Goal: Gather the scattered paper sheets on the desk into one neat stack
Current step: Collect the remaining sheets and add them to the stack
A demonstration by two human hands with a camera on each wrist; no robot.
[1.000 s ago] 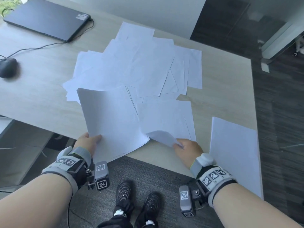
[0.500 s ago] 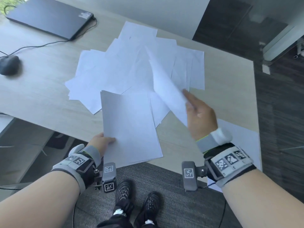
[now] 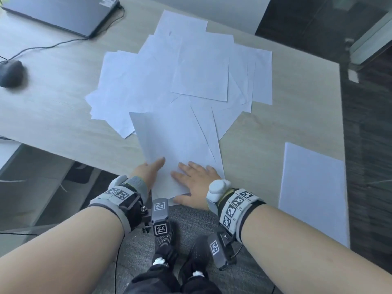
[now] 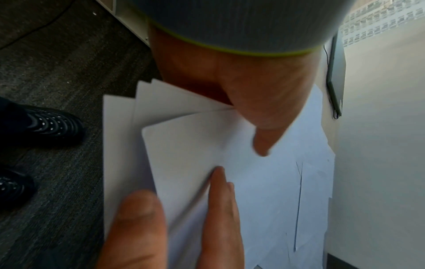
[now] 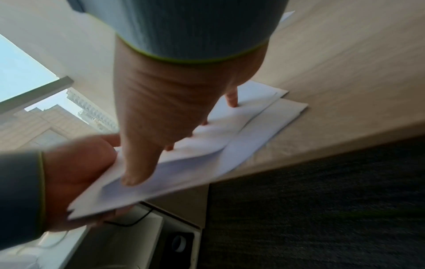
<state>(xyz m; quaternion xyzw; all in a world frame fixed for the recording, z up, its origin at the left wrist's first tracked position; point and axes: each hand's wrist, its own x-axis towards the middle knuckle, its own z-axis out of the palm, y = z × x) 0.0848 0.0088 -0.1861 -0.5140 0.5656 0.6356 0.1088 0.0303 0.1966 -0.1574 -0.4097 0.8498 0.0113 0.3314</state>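
your left hand [image 3: 148, 172] pinches the small stack [image 3: 178, 153] at the surface [image 3: 63, 128] edge; your right hand [image 3: 195, 183] lies flat on it. loose sheets [image 3: 191, 71] fan beyond: light, floppy, slippery, so take them by their edges.

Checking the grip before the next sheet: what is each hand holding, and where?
The left hand grips the gathered sheets at their near left edge, overhanging the desk. The right hand only presses flat on their near end.

Office: desk [image 3: 63, 115], laptop [image 3: 61, 13], mouse [image 3: 10, 73]
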